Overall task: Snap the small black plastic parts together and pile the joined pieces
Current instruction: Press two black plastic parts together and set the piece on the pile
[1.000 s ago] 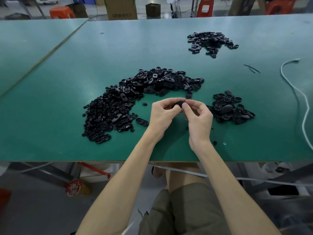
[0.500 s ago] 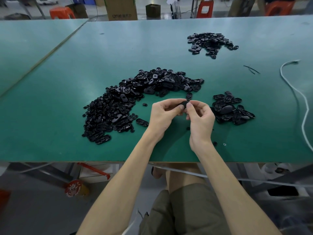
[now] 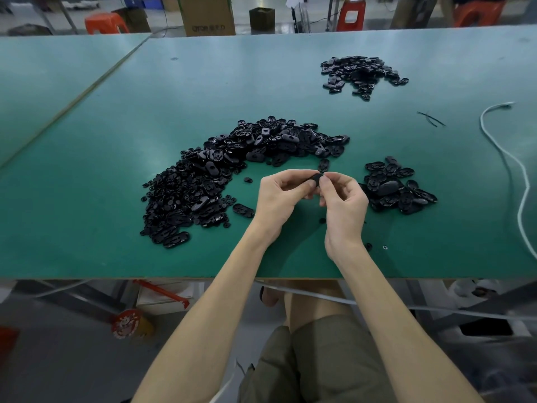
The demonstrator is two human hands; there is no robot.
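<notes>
My left hand (image 3: 280,196) and my right hand (image 3: 343,203) meet above the green table (image 3: 116,170), both pinching one small black plastic part (image 3: 316,178) between thumbs and fingertips. Most of that part is hidden by my fingers. A large curved heap of loose black parts (image 3: 220,170) lies to the left and behind my hands. A smaller pile of black oval pieces (image 3: 398,187) sits just right of my right hand. A third pile (image 3: 360,72) lies far back on the right.
A white cable (image 3: 520,181) snakes along the table's right side. Thin black ties (image 3: 430,117) lie near it. A few stray small parts (image 3: 322,220) dot the table by my wrists. Cardboard boxes (image 3: 207,14) and orange stools (image 3: 106,23) stand beyond the far edge.
My hands have shifted slightly away from me and my fingers have worked on the pinched part. The piles have not moved.
</notes>
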